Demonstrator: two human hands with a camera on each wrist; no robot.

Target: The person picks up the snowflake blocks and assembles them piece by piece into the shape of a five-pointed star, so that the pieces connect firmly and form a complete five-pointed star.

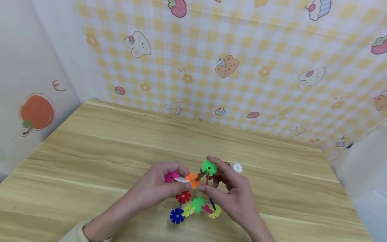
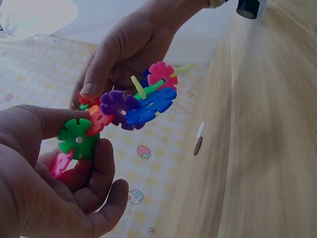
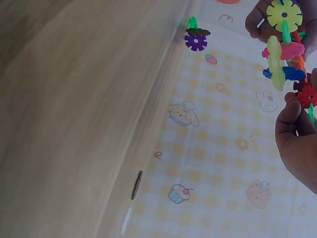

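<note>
Both hands hold a ring-like chain of notched plastic snowflake discs above the table. In the head view, my left hand (image 1: 152, 183) pinches its upper left part, by an orange disc (image 1: 192, 180) and a pink disc (image 1: 171, 176). My right hand (image 1: 234, 188) grips the upper right part near a green disc (image 1: 209, 167). Lower down hang a red disc (image 1: 183, 196), a dark blue disc (image 1: 177, 216) and a second green disc (image 1: 198, 204). The left wrist view shows a purple disc (image 2: 119, 108) joined beside a blue disc (image 2: 153, 105). Fingers hide some joints.
A loose white disc (image 1: 238, 168) and a brown disc (image 1: 227, 164) lie on the wooden table (image 1: 121, 141) behind my right hand. In the right wrist view, a purple disc (image 3: 196, 42) stands with brown and green pieces. A checked cloth (image 1: 199, 47) hangs behind.
</note>
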